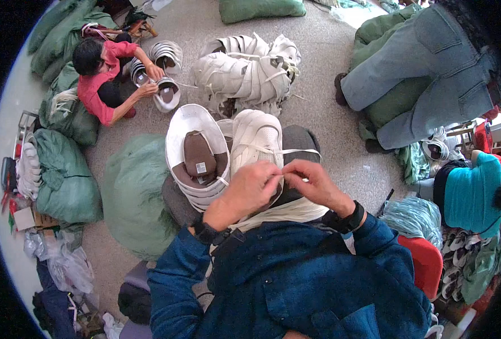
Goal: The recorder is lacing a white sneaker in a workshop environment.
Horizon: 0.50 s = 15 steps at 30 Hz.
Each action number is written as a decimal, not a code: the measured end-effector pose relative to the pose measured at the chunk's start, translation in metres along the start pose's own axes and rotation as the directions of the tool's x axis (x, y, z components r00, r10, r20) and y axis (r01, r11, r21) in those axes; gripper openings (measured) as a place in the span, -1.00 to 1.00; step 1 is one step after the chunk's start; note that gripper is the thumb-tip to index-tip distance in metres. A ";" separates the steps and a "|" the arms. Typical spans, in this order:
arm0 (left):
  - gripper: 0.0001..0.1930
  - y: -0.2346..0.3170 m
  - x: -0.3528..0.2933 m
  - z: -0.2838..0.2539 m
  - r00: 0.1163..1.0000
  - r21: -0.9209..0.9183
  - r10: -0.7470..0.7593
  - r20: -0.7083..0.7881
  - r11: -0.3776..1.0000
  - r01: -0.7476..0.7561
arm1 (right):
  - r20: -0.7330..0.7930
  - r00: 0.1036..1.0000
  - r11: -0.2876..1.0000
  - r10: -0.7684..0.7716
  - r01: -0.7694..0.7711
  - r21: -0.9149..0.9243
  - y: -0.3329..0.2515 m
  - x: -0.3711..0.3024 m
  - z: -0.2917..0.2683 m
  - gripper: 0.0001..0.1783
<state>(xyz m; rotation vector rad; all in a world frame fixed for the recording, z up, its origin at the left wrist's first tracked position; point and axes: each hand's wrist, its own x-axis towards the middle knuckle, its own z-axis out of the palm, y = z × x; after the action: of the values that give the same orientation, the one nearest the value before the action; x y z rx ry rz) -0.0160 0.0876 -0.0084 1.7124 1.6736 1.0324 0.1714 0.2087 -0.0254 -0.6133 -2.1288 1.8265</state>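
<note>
A cream shoe upper (256, 130) lies on my lap, with a white shoelace (298, 151) running out across its front. Above its opening, my left hand (244, 191) pinches the lace between thumb and fingers. Close against it, my right hand (316, 182) is also closed in a pinch, and a small white bit of lace shows by its fingers. To the left leans a nested stack of uppers (171, 135) with brown and white linings, near my left wrist. A bundle of loose cream laces (287, 212) rests across my lap beneath both hands.
A large pile of strung uppers (244, 70) sits on the floor ahead. At far left, a person in red (101, 79) handles more uppers. Green sacks (140, 192) stand to my left. Someone in jeans (419, 68) is at right, near a red seat (422, 265) and blue-white strands (411, 220).
</note>
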 end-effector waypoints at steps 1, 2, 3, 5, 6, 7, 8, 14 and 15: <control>-0.86 -0.002 0.000 -0.005 1.000 -0.010 -0.008 -0.028 1.000 0.007 | -0.010 0.999 0.997 -0.044 0.043 -0.071 0.004 0.003 -0.002 -0.86; -0.86 -0.004 -0.002 -0.010 1.000 -0.014 -0.015 -0.021 1.000 0.014 | -0.010 0.999 0.997 -0.036 0.035 -0.065 0.006 0.001 -0.006 -0.86; -0.87 -0.007 -0.004 -0.017 0.995 -0.037 -0.095 -0.020 0.995 0.094 | -0.019 1.000 0.997 0.021 -0.022 -0.070 0.004 0.000 -0.011 -0.87; -0.89 -0.011 -0.008 -0.026 0.976 -0.056 -0.220 -0.010 0.974 0.219 | -0.029 0.999 0.986 0.045 -0.049 -0.162 0.007 0.000 -0.019 -0.89; -0.89 -0.013 -0.008 -0.026 0.976 -0.058 -0.220 -0.005 0.974 0.219 | -0.032 0.998 0.985 0.049 -0.054 -0.161 0.014 0.000 -0.024 -0.89; -0.89 -0.014 -0.008 -0.026 0.977 -0.028 -0.213 -0.024 0.977 0.212 | -0.053 0.996 0.917 -0.075 0.048 -0.397 0.022 0.000 -0.028 -0.89; -0.89 -0.015 -0.008 -0.026 0.978 0.003 -0.205 -0.043 0.979 0.205 | -0.041 0.979 0.781 -0.200 0.134 -0.610 0.028 -0.001 -0.031 -0.89; -0.90 -0.013 -0.003 -0.010 0.993 0.106 -0.013 -0.117 0.994 0.026 | -0.119 0.967 0.954 -0.224 0.192 -0.232 -0.003 0.017 0.014 -0.71; -0.89 -0.005 0.000 -0.010 0.994 0.101 -0.038 -0.107 0.994 0.048 | -0.071 0.986 0.981 -0.149 0.139 -0.132 0.000 0.019 0.017 -0.70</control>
<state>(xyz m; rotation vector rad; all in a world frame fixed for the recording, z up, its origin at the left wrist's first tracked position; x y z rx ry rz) -0.0268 0.0863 -0.0066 1.7047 1.8518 1.0489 0.1463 0.2029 -0.0293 -0.5355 -2.1871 1.5744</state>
